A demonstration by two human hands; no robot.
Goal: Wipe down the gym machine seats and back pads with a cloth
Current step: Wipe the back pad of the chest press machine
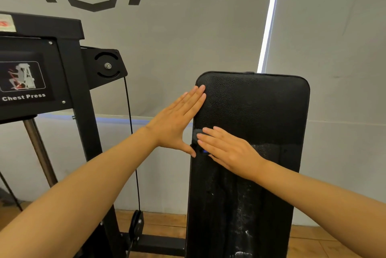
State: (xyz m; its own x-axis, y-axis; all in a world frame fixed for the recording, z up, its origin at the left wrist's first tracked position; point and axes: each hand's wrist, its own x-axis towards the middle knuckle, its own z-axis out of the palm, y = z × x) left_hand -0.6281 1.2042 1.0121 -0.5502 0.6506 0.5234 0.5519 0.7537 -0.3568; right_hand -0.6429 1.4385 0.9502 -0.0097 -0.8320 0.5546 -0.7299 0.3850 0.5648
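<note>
The tall black back pad (257, 103) of the chest press machine stands upright in the middle right. My left hand (177, 120) lies flat with straight fingers against the pad's upper left edge, and its thumb reaches the side lower down. My right hand (227, 151) presses flat on the pad's front at mid height. Under its fingers lies a dark cloth (197, 133) with a small blue spot at its edge, and most of it is hidden by the hand. Pale wet streaks run down the lower pad.
The black machine frame (83, 132) with a "Chest Press" label (24, 82), a pulley (107, 65) and a thin cable (133, 153) stands to the left. A grey wall with a lit strip (269, 17) is behind, and there is wood floor (163, 224) below.
</note>
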